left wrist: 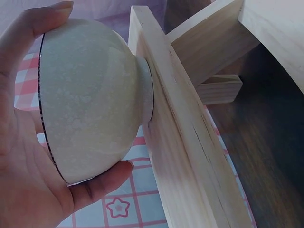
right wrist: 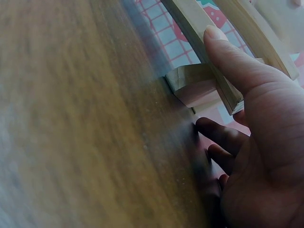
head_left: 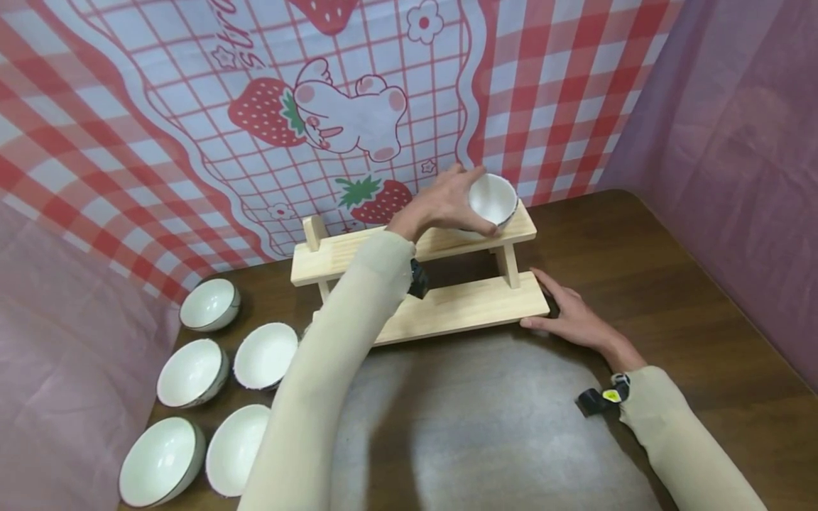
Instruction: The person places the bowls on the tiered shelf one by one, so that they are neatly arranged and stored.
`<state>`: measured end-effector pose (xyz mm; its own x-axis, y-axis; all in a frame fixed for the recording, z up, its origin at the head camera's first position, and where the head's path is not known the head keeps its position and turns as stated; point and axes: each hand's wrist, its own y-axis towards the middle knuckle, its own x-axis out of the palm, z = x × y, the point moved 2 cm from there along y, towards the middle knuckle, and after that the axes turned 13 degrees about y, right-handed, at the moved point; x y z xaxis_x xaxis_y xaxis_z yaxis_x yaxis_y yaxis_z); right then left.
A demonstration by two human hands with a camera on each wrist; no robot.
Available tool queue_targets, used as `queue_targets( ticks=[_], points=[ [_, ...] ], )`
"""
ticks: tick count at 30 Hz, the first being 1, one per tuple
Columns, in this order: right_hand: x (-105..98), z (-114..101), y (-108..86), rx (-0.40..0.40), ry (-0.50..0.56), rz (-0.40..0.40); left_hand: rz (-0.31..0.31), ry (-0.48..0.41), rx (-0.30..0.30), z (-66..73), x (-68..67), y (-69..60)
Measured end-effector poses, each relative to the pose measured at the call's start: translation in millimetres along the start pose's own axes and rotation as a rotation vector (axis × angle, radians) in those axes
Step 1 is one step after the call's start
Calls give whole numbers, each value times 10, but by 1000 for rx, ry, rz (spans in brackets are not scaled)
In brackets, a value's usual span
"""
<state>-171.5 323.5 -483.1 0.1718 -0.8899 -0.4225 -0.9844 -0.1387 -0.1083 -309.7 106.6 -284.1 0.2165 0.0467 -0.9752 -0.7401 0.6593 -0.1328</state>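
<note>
The left hand (head_left: 447, 202) grasps a footed ceramic bowl (head_left: 494, 200) at the right end of the upper shelf (head_left: 450, 240) of a two-tier wooden display stand (head_left: 441, 248). Its thumb and fingers are spread around the bowl wall, and the palm faces the dark-edged rim. The bowl is rim up; in the left wrist view its foot appears to touch the shelf board. The right hand (head_left: 569, 316) grips the right end of the lower shelf (head_left: 469, 305), thumb at the front corner and index finger at the rear corner. Five further bowls (head_left: 193, 372) stand rim up on the wooden tabletop (head_left: 639, 284), left of the stand. A red-and-white strawberry-print cloth (head_left: 543, 92) hangs behind the stand.
</note>
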Motion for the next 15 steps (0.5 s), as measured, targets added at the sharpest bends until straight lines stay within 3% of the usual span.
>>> queue_targets(
  ticks=[15],
  points=[
    [3, 3, 4, 13, 4, -12, -24, 0, -1, 56, -3, 43]
  ],
)
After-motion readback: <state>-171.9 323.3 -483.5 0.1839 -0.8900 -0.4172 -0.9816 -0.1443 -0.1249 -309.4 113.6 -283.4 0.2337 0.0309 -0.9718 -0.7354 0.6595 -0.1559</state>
